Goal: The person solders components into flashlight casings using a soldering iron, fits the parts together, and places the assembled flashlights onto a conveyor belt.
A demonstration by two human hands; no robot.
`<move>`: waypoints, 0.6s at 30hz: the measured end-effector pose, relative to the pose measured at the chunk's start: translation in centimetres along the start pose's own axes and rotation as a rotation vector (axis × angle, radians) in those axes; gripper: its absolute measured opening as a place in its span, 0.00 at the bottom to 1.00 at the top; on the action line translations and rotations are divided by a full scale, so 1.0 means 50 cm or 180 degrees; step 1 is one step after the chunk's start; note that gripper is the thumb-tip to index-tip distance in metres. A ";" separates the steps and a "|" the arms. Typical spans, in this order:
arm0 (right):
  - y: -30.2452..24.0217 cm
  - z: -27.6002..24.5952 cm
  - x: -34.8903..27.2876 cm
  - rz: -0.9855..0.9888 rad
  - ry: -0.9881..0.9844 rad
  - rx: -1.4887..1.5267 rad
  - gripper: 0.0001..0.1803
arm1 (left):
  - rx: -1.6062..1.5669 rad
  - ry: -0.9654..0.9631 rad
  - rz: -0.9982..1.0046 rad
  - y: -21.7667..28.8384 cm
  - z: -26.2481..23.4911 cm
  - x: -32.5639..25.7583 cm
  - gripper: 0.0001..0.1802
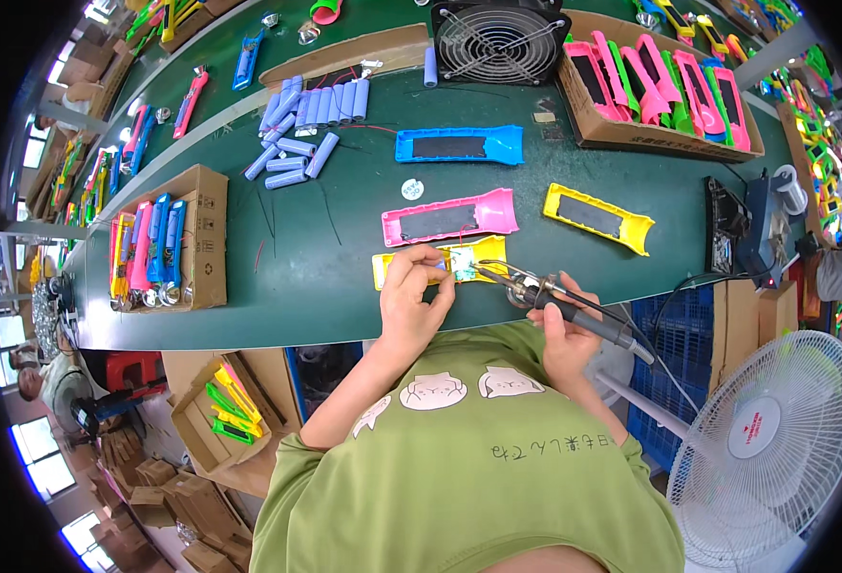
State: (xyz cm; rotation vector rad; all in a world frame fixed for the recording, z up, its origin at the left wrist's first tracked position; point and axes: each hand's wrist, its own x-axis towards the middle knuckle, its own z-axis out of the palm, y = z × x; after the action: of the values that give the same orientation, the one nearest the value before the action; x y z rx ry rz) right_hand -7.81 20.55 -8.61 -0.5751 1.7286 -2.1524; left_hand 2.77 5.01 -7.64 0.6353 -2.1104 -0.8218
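In front of me, a yellow plastic casing (490, 250) lies at the near edge of the green bench, with a small circuit board (460, 263) and thin wires in it. My left hand (409, 301) is over the casing's left part, thumb and fingers pinched beside the board; what they pinch is hidden. My right hand (569, 349) grips a soldering iron (593, 325) with a dark handle, its tip pointing left at the board. Whether the tip touches is too small to tell. Just beyond lies a pink casing (449, 218), with a blue casing (511, 143) farther back and another yellow casing (621, 229) to the right.
Purple battery cells (335, 103) lie in a cluster back left. A black fan (502, 48) stands at the back. Cartons of casings stand on the right (650, 143) and left (211, 229). A solder spool (790, 189) is far right; a white fan (765, 430) stands below.
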 end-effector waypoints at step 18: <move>0.017 0.013 -0.004 -0.0075 -0.0219 0.0133 0.16 | 0.0223 -0.0056 0.0040 0.006 0.002 -0.002 0.08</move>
State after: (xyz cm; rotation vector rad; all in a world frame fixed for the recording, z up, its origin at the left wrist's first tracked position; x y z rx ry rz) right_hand -7.33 19.90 -9.34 -0.6536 1.6452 -2.1533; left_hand 2.70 5.29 -7.51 0.6531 -2.1648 -0.7518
